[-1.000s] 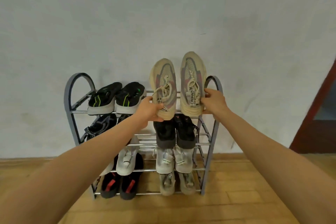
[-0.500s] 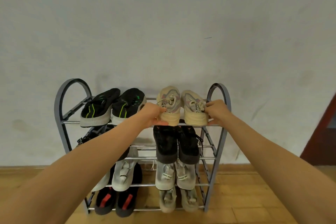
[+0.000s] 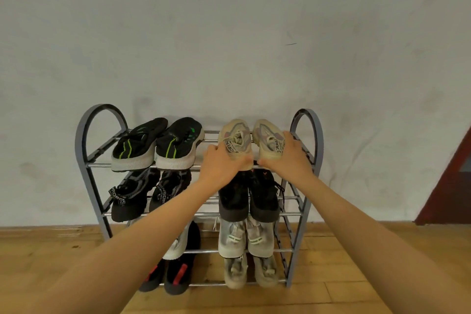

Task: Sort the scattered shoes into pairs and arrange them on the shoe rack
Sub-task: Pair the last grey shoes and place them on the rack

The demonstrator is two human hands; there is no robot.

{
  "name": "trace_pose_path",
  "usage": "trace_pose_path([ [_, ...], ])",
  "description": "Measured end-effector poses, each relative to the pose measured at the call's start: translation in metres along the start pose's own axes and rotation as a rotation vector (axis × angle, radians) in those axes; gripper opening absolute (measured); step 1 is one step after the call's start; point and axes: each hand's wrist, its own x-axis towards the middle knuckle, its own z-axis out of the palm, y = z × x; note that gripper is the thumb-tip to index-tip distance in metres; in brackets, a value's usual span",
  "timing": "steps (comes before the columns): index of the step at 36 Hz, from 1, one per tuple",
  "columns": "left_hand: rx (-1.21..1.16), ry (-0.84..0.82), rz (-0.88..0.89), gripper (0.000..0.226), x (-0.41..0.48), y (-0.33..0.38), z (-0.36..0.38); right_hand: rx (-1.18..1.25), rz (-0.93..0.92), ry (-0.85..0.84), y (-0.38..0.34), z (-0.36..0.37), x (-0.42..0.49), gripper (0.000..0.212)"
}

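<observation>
Head cam, L to R: shoe rack (image 3: 103, 106) sits centre frame, black-green slippers (image 3: 158, 145) on the left half of its top tier. Mid-frame, our left hand (image 3: 224, 166) curls round the heel of the left beige sneaker (image 3: 235, 135). Just beside it is the right beige sneaker (image 3: 267, 137), our right hand (image 3: 290, 160) wrapped over its heel. Both sneakers are on the top tier, right half.

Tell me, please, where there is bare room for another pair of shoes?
All four shelves of the rack are crowded side to side; on top only a slim gap separates the black-green slippers from the beige sneakers. Bare floor lies left of the rack, and right of it toward the red door frame.
</observation>
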Motion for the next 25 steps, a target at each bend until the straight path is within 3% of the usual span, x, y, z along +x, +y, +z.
trace_pose_path([
  [10, -0.044, 0.002, 0.075, 0.069, 0.002, 0.001, 0.006, 0.219, -0.073, 0.143, 0.005, 0.008, -0.008, 0.066],
  [16, -0.072, -0.011, 0.075, 0.071, 0.001, 0.001, 0.006, 0.220, -0.035, 0.169, 0.006, 0.013, -0.005, 0.065],
  [25, 0.063, -0.005, 0.031, 0.074, -0.013, 0.012, 0.001, 0.140, 0.008, 0.053, 0.000, 0.009, -0.010, 0.074],
])
